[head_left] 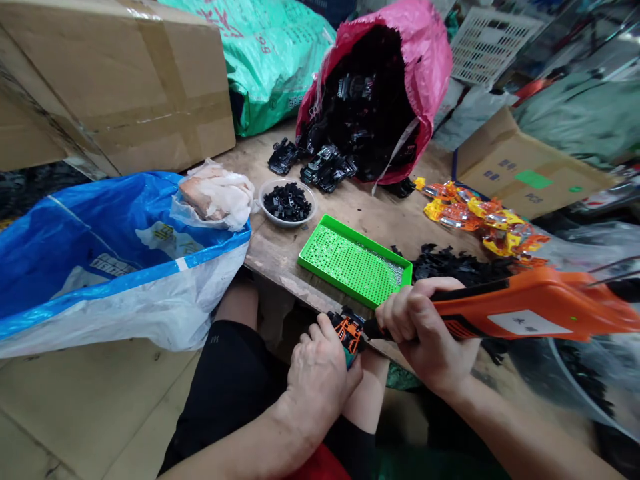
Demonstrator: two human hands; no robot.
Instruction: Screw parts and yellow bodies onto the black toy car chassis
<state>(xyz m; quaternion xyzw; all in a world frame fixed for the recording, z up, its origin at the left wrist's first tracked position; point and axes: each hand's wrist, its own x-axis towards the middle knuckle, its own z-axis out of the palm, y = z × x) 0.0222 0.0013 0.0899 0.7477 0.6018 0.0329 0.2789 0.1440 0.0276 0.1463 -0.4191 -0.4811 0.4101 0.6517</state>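
Note:
My left hand (320, 370) is closed around a small orange and black toy car (349, 332), held over my lap in front of the table edge. An orange electric screwdriver (535, 303) with a white label lies in my right hand (433, 333), whose fingers wrap its dark front end. Its tip points left at the toy car; whether the two touch, I cannot tell. Just beyond my hands sits a green perforated tray (345, 257) with small shiny screws gathered in its right end. Black plastic parts (450, 263) lie in a pile behind my right hand.
A clear bowl of small black parts (287, 202) stands left of the tray. A pink sack (425, 60) spills black car bodies (327, 168). Orange and yellow parts (483, 217) lie at right. A blue and white bag (125, 267) hangs open at left, beside a cardboard box (125, 87).

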